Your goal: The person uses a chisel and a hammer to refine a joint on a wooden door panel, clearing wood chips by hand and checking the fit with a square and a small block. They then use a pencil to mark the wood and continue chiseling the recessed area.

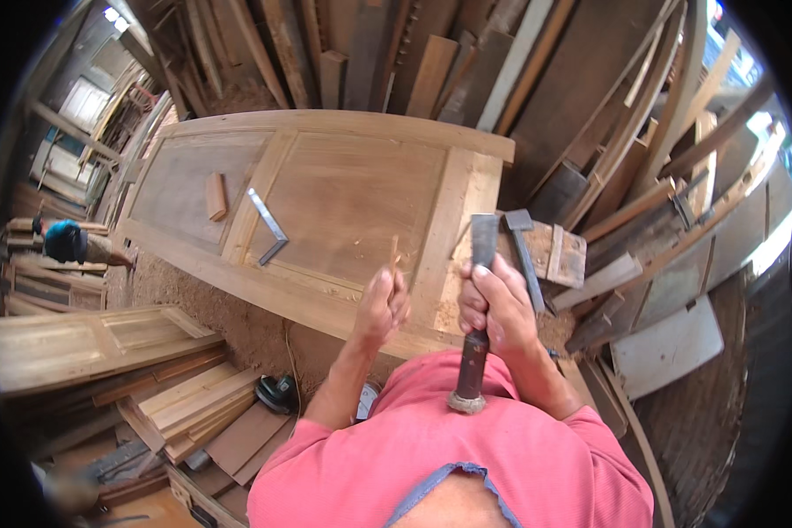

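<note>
My left hand [382,306] is closed on a thin wooden sliver [394,253], which points up from the fingers. In my right hand [503,308] is a chisel [483,236], its broad flat blade upright and its dark handle angled back toward my chest. Both hands are above the near right end of a panelled wooden door [343,198] lying flat. A metal square [267,227] and a small wood block [216,195] rest on the door's panels. Right of the chisel, a hammer [525,255] with a dark handle leans by a wooden box [561,255].
Boards [352,70] stand packed along the far wall, with more timber [651,202] at the right. Another door [97,343], stacked planks [194,405] and a dark green power tool [276,393] with a cord are at the lower left. A person [75,242] is at the far left.
</note>
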Demonstrator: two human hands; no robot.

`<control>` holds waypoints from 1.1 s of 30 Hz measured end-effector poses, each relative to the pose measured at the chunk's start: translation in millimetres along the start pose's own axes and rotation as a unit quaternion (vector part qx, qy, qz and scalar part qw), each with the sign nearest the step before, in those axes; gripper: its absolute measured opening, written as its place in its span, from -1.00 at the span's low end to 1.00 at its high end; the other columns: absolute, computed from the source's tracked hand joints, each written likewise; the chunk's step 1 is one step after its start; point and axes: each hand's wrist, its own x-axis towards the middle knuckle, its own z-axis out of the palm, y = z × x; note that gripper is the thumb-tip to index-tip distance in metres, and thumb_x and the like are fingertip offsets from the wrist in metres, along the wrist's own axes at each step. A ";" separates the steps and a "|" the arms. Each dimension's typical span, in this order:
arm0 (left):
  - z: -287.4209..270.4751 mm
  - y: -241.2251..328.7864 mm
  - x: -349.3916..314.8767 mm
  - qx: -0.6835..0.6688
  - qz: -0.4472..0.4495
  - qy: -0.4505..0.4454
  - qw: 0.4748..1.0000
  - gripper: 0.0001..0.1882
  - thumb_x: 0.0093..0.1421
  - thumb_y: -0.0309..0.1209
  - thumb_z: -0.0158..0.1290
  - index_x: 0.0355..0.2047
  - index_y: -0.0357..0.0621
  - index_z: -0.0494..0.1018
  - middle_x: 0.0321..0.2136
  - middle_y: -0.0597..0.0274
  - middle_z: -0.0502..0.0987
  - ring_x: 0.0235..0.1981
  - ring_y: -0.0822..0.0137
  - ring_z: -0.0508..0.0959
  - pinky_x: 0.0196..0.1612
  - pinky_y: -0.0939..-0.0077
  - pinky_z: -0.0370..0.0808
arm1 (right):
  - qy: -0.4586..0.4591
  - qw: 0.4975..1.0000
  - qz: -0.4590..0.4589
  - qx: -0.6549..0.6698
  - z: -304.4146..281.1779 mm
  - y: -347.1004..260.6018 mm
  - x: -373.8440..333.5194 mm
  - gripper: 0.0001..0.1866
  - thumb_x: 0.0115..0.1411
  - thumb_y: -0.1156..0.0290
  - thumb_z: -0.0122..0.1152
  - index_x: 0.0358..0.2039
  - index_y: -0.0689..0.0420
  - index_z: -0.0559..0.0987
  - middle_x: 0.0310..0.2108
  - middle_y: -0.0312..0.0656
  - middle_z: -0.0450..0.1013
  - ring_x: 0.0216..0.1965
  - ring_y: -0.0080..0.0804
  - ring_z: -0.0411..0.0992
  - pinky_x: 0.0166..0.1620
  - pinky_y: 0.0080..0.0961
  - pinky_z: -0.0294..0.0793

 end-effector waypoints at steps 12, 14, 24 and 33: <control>32.5 42.7 34.7 0.208 0.106 -0.009 0.972 -0.66 0.37 -0.07 -0.16 -0.30 -0.09 0.34 -0.54 0.44 0.33 -0.51 0.65 0.35 -0.48 0.73 0.29 | -0.161 0.980 0.105 0.042 41.7 38.6 9.8 -0.84 0.39 0.31 -0.10 -0.20 0.13 0.36 -0.63 -0.41 0.13 -0.71 -0.63 0.15 -0.60 -0.58 0.32; 37.5 42.3 30.1 0.303 0.169 0.005 0.938 -0.63 0.37 -0.04 -0.15 -0.31 -0.10 0.33 -0.55 0.45 0.31 -0.53 0.63 0.32 -0.49 0.73 0.26 | -0.137 0.985 0.102 0.014 41.4 34.9 3.9 -0.84 0.39 0.31 -0.09 -0.20 0.13 0.36 -0.64 -0.41 0.14 -0.72 -0.63 0.14 -0.62 -0.58 0.31; 53.9 40.5 11.8 0.348 0.247 -0.031 0.904 -0.62 0.47 -0.26 -0.30 0.11 -0.17 0.36 -0.31 0.39 0.39 -0.28 0.52 0.36 -0.21 0.56 0.41 | -0.097 0.991 0.075 -0.048 47.4 21.2 -4.7 -0.81 0.38 0.28 -0.06 -0.17 0.14 0.34 -0.64 -0.43 0.13 -0.74 -0.63 0.15 -0.63 -0.58 0.32; 66.1 42.0 -10.2 0.175 0.149 0.004 0.973 -0.65 0.48 -0.20 -0.27 -0.25 -0.19 0.38 -0.51 0.44 0.26 -0.45 0.53 0.25 -0.38 0.58 0.30 | -0.130 0.989 0.059 -0.030 46.2 33.8 -8.2 -0.80 0.39 0.28 -0.06 -0.19 0.16 0.35 -0.66 -0.42 0.12 -0.76 -0.65 0.12 -0.67 -0.59 0.33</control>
